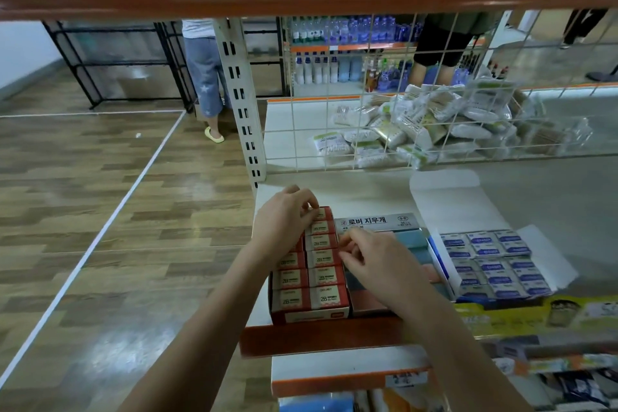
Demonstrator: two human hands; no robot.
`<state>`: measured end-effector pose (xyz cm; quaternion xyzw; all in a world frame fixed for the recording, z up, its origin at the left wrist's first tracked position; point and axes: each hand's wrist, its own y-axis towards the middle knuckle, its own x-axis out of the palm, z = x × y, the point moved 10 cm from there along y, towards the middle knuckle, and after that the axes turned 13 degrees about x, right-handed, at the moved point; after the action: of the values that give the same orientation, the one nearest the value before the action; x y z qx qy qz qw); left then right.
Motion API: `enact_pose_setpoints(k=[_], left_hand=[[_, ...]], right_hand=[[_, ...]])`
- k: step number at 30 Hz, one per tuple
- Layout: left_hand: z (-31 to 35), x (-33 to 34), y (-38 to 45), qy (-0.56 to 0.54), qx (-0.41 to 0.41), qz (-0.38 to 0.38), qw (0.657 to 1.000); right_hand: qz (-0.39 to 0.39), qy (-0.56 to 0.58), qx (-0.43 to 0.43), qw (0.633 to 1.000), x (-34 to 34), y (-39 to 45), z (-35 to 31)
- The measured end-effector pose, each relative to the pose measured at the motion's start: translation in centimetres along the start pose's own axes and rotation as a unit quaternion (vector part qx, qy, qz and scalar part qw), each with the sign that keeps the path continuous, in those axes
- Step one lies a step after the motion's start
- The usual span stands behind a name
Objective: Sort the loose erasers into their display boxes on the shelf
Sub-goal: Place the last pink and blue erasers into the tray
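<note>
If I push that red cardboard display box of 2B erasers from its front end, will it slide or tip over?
The red cardboard display box of 2B erasers is low, wide and packed full, so it would probably slide rather than tip. Full rows suggest it is fairly heavy for its size. The white shelf looks smooth, so it should glide; the thin cardboard walls may flex.

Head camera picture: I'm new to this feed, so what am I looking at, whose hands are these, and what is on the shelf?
The single camera sits on a person's head, looking down at their bare arms. No machine is involved. On the white shelf stand three open display boxes: the red box of 2B erasers, the middle box of pastel erasers, and the blue box. The left hand pinches an eraser at the red box's far end. The right hand hovers over the middle box, fingers curled; whether it holds anything is unclear.
</note>
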<state>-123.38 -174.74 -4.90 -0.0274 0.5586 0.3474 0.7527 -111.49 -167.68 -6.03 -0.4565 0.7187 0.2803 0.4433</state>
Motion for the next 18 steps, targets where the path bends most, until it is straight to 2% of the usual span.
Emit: enact_pose_setpoints(k=[8,12,18], left_hand=[[2.8,1.4,2.3,0.076,0.082,-0.096,0.989],[7.8,2.6,4.7,0.067,0.143,-0.124,0.98],[16.5,4.9,8.4,0.1,0.207,-0.132,0.964]], right_hand=[[-0.002,-0.041,-0.006,0.999,-0.9,0.3,0.0],[0.061,-0.085,0.022,0.994,-5.0,0.6,1.7],[0.09,-0.094,0.093,0.987,-11.0,-0.7,9.0]])
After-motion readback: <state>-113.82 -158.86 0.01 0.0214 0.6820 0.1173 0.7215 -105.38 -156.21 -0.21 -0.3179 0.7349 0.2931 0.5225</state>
